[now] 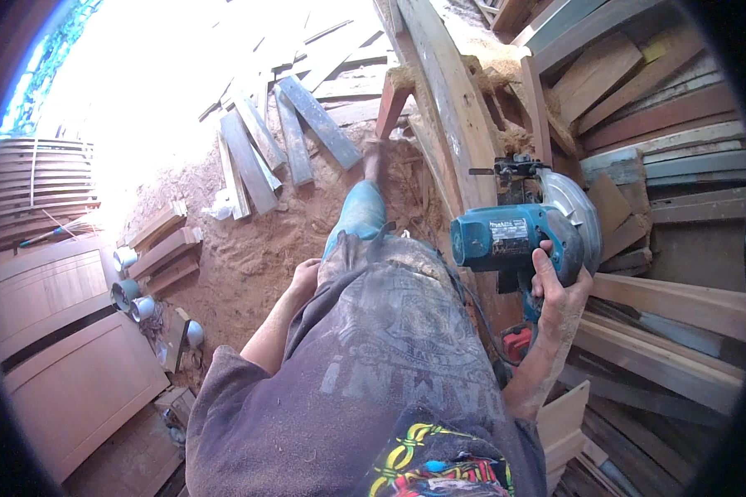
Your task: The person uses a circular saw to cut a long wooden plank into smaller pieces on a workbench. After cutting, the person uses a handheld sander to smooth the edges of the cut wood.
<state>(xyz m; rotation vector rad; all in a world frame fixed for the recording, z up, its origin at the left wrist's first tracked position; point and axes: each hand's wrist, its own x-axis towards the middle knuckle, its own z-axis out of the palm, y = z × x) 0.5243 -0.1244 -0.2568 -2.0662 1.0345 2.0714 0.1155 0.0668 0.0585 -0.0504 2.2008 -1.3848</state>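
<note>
My right hand is wrapped round the rear handle of a teal circular saw. The saw's silver blade guard is on its right side, and a black base fitting shows at its far end. Beneath and beyond the saw runs a long, rough wooden plank, dusted with sawdust. A dark power cord hangs between the saw and my shirt. My left hand is down at my left hip beside the shirt hem and teal trousers; its fingers are mostly hidden.
Stacked boards crowd the right side. A reddish wooden support stands by the plank's left edge. Loose grey boards lie ahead on the sawdust-covered ground. Panelled wooden doors, short blocks and cans are at left.
</note>
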